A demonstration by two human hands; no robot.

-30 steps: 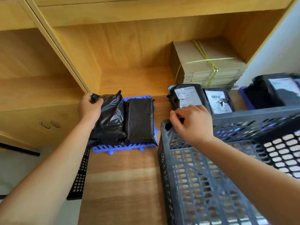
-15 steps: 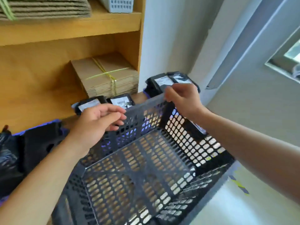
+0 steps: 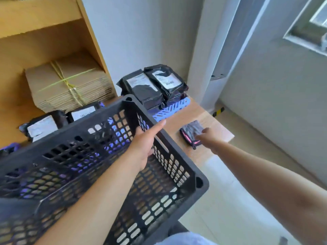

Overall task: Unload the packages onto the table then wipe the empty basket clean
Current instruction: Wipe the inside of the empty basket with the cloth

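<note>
The empty dark grey slatted basket (image 3: 70, 129) fills the lower left, tilted over the wooden table (image 3: 219, 126). My left hand (image 3: 145, 145) grips its right side wall, thumb along the rim. My right hand (image 3: 208, 137) reaches out to a dark cloth with pink trim (image 3: 191, 129) lying on the table near its right edge. The hand touches the cloth, but blur hides its fingers. Black labelled packages (image 3: 159, 85) are stacked on a blue tray (image 3: 169, 108) at the back. More packages (image 3: 42, 126) lie behind the basket's far wall.
A tied bundle of flat cardboard (image 3: 67, 82) sits in the wooden shelf unit at the back left. The table's right edge drops to a pale floor. A grey wall and a window frame (image 3: 304, 38) stand to the right.
My view has swung right. My right hand has let go of the basket rim and gone out to the cloth. My left hand has shifted from the far wall to the right wall.
</note>
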